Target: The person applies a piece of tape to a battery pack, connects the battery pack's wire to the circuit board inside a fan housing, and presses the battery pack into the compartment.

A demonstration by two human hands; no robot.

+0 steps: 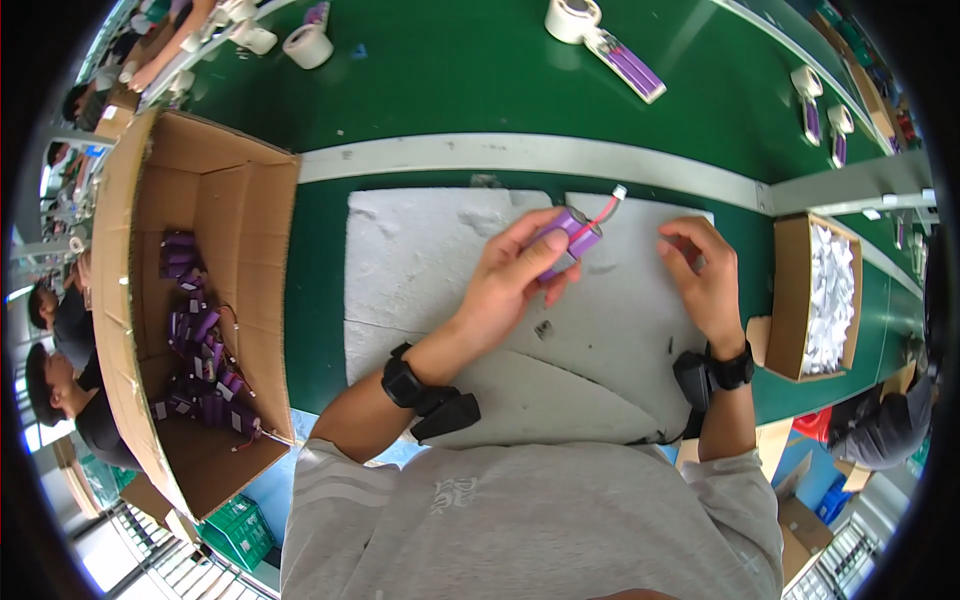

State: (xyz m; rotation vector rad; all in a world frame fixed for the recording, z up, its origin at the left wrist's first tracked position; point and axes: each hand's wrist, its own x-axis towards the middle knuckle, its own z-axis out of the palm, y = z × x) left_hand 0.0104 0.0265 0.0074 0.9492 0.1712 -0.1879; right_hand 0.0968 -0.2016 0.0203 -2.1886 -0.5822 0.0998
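My left hand [520,262] is closed around a purple battery pack [570,243] of cylindrical cells, above a pale foam mat [420,270]. From the pack's upper end, red and dark wires run to a small white connector [620,192], which points up and to the right. To the right, over the mat's right edge, is my right hand [704,270]. Its fingers are curved and apart from the thumb, with nothing visible between them. Both wrists wear black strapped devices.
A deep cardboard box [225,215] at the left holds several purple battery packs [205,350] with wires. On the right, a smaller carton [790,300] is full of white pieces [830,300]. Beyond a pale rail [530,155], tape rolls [573,18] and purple packs lie on the green table.
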